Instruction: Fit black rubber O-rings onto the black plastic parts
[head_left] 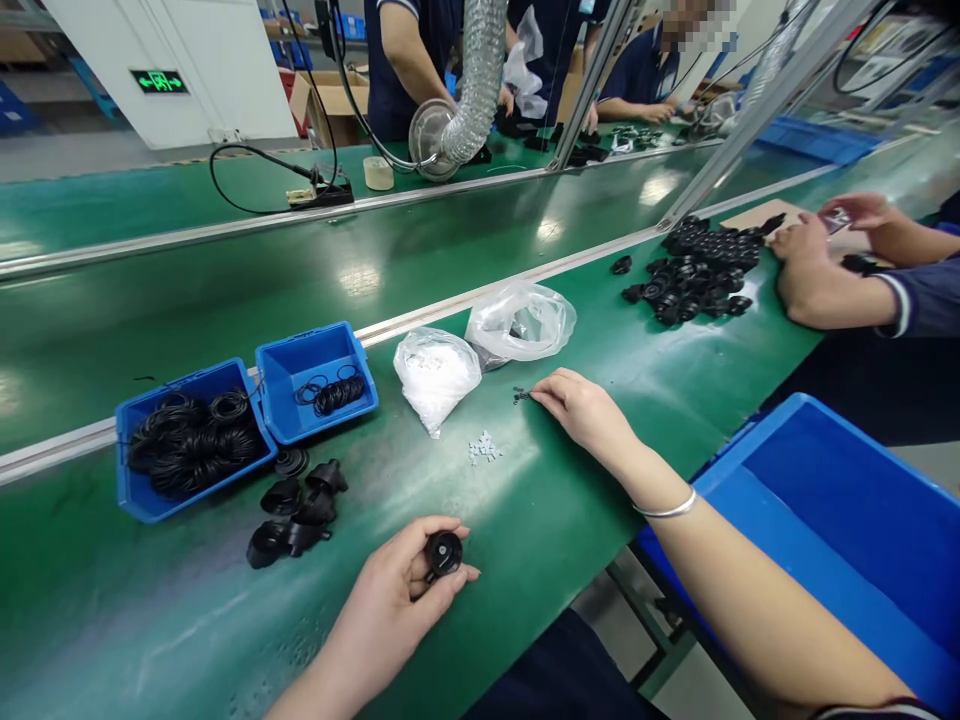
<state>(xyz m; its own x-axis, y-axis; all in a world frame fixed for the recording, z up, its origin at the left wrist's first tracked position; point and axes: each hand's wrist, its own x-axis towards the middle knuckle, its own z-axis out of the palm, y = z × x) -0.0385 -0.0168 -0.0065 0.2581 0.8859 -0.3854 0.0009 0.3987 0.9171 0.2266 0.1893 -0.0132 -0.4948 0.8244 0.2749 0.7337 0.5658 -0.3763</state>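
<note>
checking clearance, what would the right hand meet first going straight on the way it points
The right hand would first meet the small black pieces just ahead; whether it already touches one is unclear.

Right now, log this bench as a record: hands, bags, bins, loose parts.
Left hand: holds round black part
Right hand: at small dark pieces; whether one is held is unclear
Bags: white-filled bag; open bag beside it, dark contents
Left blue bin: many black rings
Right blue bin: fewer rings
Loose parts: black cups near bins; white pieces
</note>
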